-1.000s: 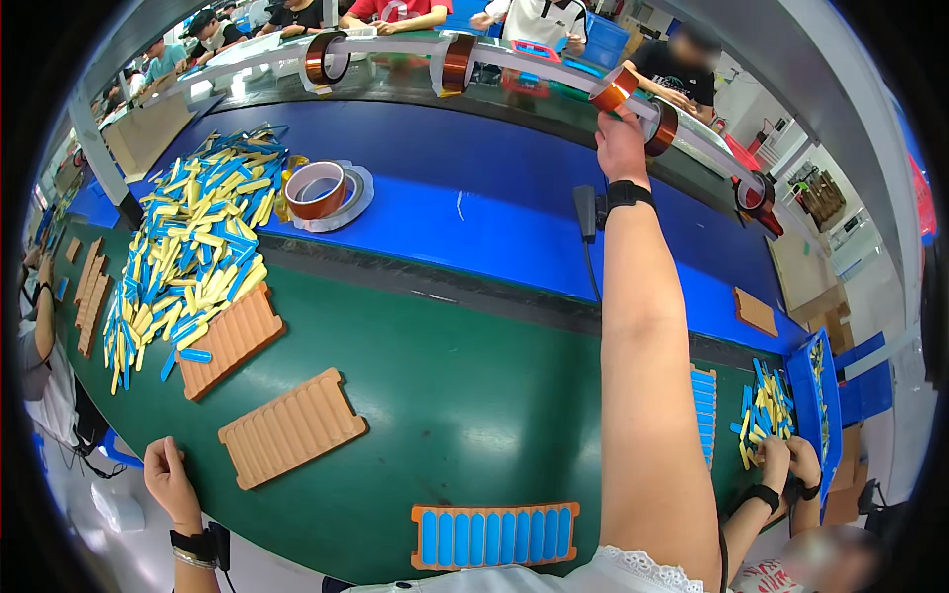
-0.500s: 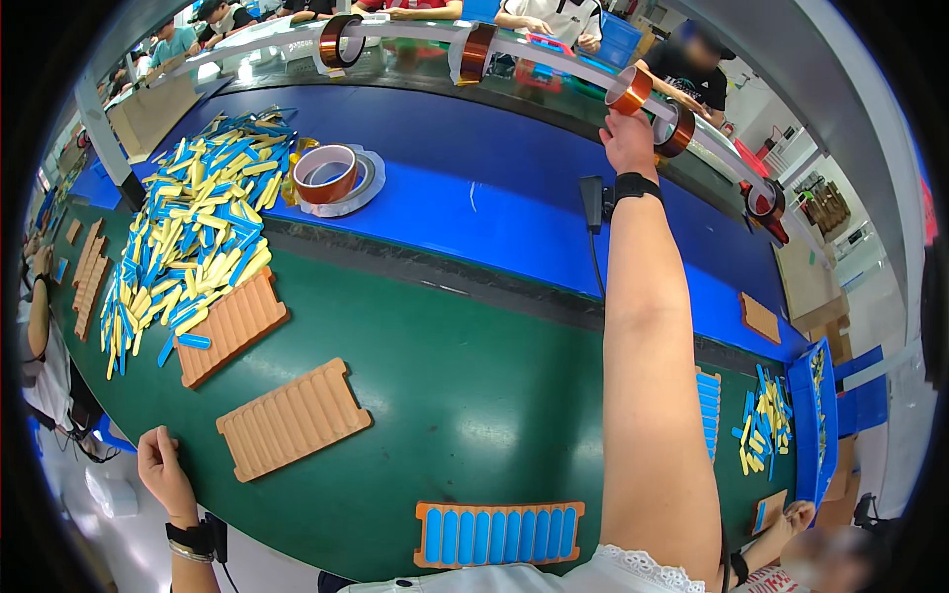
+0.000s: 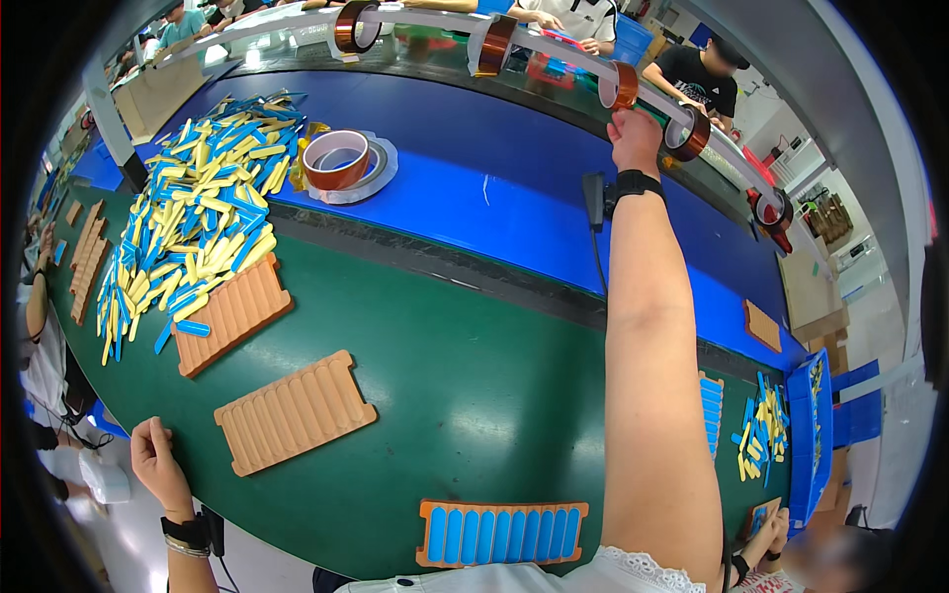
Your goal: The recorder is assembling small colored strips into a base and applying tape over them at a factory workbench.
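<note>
Across the whole bench a green mat (image 3: 474, 395) is running left to right, with a blue strip (image 3: 514, 212) lying along its far side. On the left a big heap of yellow and blue sticks (image 3: 188, 217) is spilling over the mat, its near edge covering part of an orange grooved tray (image 3: 234, 311). A second orange tray (image 3: 295, 410) is sitting just in front of that one, nothing in its slots, and a third tray (image 3: 504, 532) by the near edge is sitting full of blue sticks. Over on the blue strip a loose tape roll (image 3: 337, 160) is lying flat on a clear ring.

Up top, a curved rail (image 3: 554, 44) is holding several brown tape rolls upright. The right hand (image 3: 636, 140) is reaching all the way out to it, fingers curling up against the roll on the rail (image 3: 621, 85), touching its lower side; can't really tell if it's pinching the tape end or just the roll.

The left hand (image 3: 158, 465) is resting on the near-left edge of the mat, fingers loosely folded, holding nothing, well apart from the tape.
</note>
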`<action>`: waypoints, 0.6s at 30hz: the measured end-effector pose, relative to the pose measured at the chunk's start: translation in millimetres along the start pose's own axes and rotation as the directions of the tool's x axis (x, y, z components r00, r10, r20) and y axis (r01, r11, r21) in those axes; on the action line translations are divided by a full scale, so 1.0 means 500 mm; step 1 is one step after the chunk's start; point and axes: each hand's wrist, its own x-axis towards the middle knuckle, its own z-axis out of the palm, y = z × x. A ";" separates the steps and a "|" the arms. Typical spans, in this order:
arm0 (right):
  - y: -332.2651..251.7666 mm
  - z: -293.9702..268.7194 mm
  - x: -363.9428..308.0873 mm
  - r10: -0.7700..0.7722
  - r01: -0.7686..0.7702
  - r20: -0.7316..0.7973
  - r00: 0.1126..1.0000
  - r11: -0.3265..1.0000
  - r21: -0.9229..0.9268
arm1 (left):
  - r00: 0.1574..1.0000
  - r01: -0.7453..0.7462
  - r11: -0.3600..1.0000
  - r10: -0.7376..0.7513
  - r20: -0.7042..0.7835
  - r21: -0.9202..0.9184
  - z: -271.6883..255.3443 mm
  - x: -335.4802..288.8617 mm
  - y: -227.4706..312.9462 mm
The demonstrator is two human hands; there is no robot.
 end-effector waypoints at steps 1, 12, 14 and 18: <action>0.002 0.003 -0.004 0.001 -0.001 0.002 1.000 1.000 -0.001 | 1.000 0.004 1.000 -0.004 -0.008 -0.002 -0.002 0.000 -0.002; 0.010 0.031 -0.022 -0.033 0.034 -0.046 0.998 0.999 0.020 | 1.000 0.000 1.000 0.000 -0.013 0.012 0.001 -0.002 0.008; 0.014 0.032 -0.018 -0.037 0.038 -0.034 0.999 0.999 0.013 | 1.000 -0.002 1.000 0.003 -0.012 0.011 0.002 -0.001 0.008; 0.025 0.035 -0.012 -0.069 0.069 -0.015 0.997 0.998 -0.012 | 1.000 -0.001 1.000 0.001 -0.009 0.020 -0.001 0.000 0.003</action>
